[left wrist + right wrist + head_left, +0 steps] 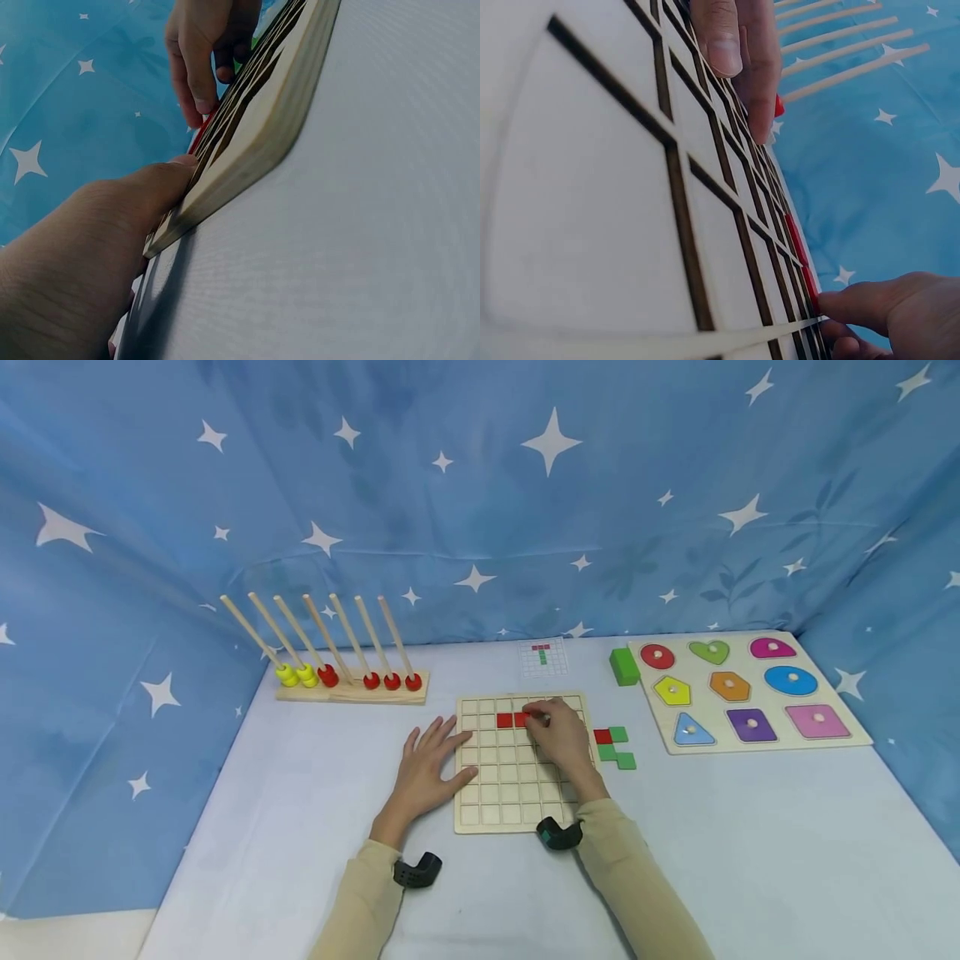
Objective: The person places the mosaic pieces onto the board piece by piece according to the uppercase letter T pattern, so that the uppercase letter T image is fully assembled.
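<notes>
A wooden grid board [490, 793] lies flat, with a red square tile [504, 720] in a cell of an upper row. My right hand [558, 739] is over the board with its fingers bent, thumb and fingertips at a second red square tile [521, 720] just right of the first. In the right wrist view my thumb [855, 306] meets the end of this tile [811, 286]. My left hand [425, 774] is spread at the board's left side, thumb and index finger over its edge. The thumb [150, 191] touches the rim in the left wrist view.
Right of the board lie a loose red tile [603, 737] and several green tiles [626, 761]. Behind it is a pattern card [543, 658]. A bead-and-peg rack [360, 692] stands back left; a green block [624, 667] and a shape puzzle [708, 672] are at right.
</notes>
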A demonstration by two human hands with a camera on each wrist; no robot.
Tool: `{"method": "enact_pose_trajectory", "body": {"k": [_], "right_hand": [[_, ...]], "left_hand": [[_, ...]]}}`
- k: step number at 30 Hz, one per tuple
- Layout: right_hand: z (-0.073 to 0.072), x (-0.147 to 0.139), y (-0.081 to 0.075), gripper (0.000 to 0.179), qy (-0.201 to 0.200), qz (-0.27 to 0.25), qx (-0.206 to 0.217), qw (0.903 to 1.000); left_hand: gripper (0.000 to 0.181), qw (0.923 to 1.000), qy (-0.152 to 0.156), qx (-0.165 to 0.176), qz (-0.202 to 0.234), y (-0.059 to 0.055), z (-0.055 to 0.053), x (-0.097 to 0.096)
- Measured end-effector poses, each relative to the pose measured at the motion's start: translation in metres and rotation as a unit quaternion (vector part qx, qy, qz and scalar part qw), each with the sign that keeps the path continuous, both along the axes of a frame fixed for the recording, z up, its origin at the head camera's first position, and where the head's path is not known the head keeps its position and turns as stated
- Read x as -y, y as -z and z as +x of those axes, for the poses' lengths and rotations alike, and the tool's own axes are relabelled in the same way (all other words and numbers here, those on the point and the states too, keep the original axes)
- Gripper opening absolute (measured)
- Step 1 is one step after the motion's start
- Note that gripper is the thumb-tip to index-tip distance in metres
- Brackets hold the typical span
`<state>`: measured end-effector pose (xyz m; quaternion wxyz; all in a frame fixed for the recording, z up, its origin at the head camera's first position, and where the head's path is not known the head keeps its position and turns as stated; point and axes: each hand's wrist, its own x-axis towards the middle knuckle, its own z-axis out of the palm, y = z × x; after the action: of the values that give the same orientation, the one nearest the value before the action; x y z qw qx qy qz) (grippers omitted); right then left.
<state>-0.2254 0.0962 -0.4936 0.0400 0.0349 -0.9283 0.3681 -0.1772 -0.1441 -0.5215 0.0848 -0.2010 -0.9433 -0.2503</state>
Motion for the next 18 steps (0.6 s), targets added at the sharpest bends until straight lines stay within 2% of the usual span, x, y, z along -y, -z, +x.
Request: {"method": "enact_pose_trajectory", "body": {"k": [4, 9, 14, 18], "right_hand": [[0.001, 0.003, -0.002, 0.019, -0.001, -0.013, -0.006, 0.9999], [0.004, -0.003, -0.007, 0.018, -0.009, -0.067, 0.020, 0.9975], [0.010, -0.029, -0.014, 0.019, -0.014, -0.092, 0.037, 0.9949], [0.016, -0.055, -0.019, 0.020, -0.005, -0.079, 0.043, 0.9959]], "left_hand": [[0.058, 1.0000, -0.006, -0.007, -0.001, -0.001, 0.001, 0.002], [0.059, 1.0000, -0.008, 0.002, 0.003, -0.002, 0.003, 0.003], [0.060, 0.9997, -0.013, 0.019, 0.005, -0.003, 0.003, -0.003], [0.059, 0.9992, -0.027, 0.027, 0.009, -0.004, 0.004, -0.009]]}}
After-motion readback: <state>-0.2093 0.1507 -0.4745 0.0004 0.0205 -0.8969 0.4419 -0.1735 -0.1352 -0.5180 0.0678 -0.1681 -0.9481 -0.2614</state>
